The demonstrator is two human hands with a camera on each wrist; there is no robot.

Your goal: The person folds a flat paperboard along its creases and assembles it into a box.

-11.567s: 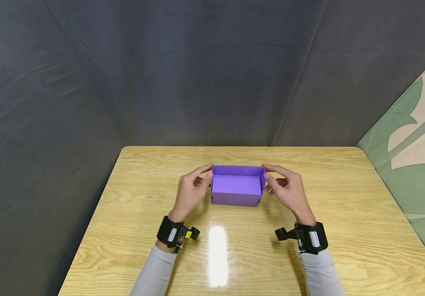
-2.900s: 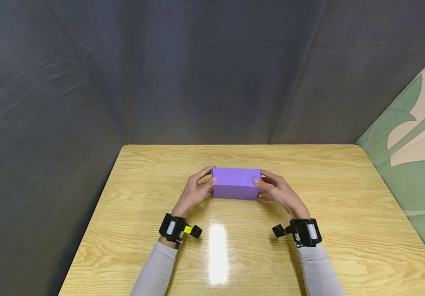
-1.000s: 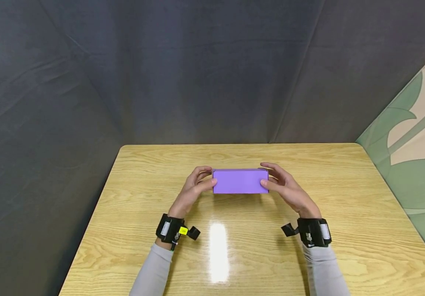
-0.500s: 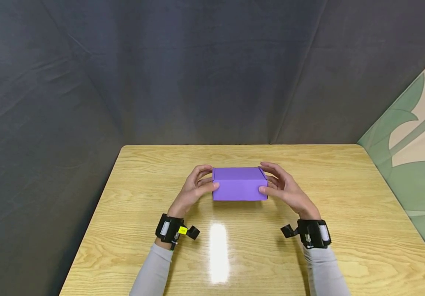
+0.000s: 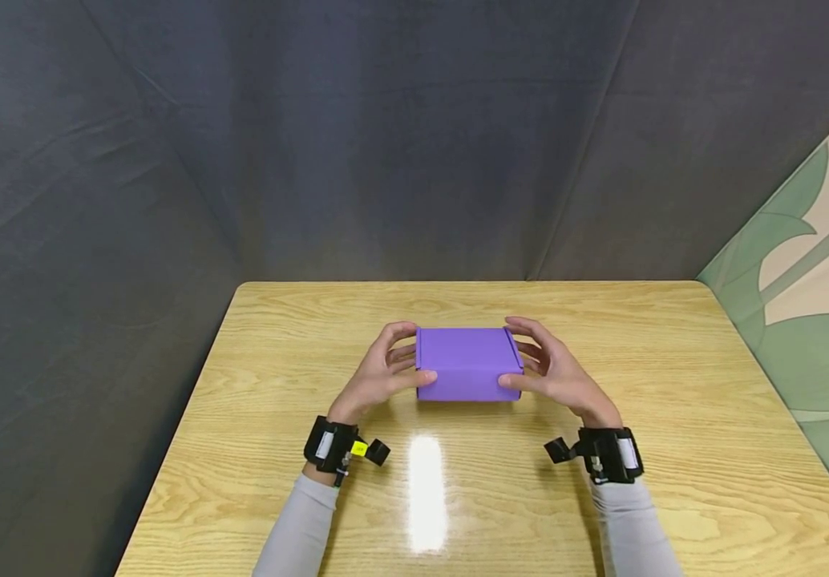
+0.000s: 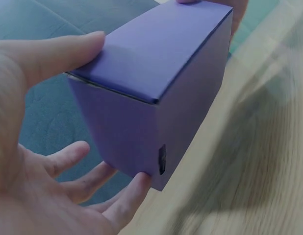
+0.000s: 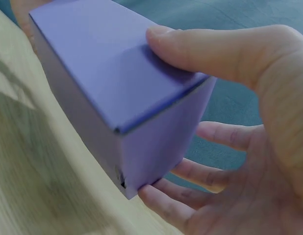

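Observation:
In the head view a closed purple cardboard box is held between both hands over the table, two of its long faces showing. My left hand grips its left end, thumb on the near face and the other fingers around the end and behind. At the right end my right hand grips it the same way. The left wrist view shows the left thumb lying across a box edge, fingertips touching lower down. A small dark slot marks a lower corner of the box in the right wrist view.
The light wood-grain table reaches to a dark grey curtain behind it and on the left. A green-and-beige leaf-patterned cloth hangs at the right. Glare shines on the near tabletop.
The box stood open-topped in the oldest frame and is closed now. Over the last second it has turned between my hands, exposing more of its upper face; both thumbs have shifted lower and inward.

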